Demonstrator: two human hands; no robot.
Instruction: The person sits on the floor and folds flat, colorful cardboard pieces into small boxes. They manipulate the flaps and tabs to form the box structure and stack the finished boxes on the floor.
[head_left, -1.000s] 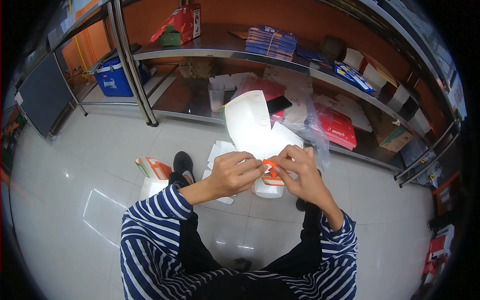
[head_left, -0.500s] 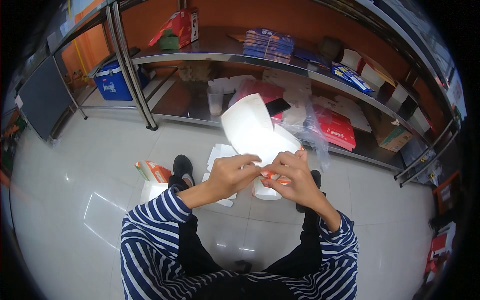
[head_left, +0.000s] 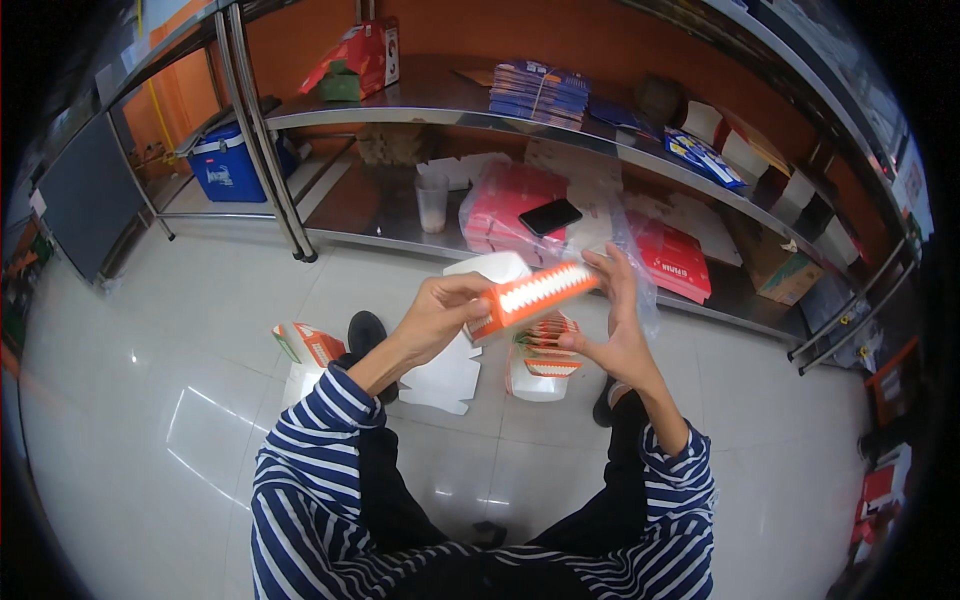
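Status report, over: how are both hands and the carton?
Left hand holding orange-and-white carton. Right hand open at its right end, contact unclear. Stacked cartons below.

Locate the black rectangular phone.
The black rectangular phone lies right of the head view's upper centre, atop the plastic-wrapped red stack on the lower metal shelf, right of the translucent plastic cup.

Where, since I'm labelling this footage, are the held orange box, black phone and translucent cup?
Held orange box (head_left: pixel 545 291): head view, its patterned side.
Black phone (head_left: pixel 551 217): head view, its upper face.
Translucent cup (head_left: pixel 432 198): head view, its side wall.
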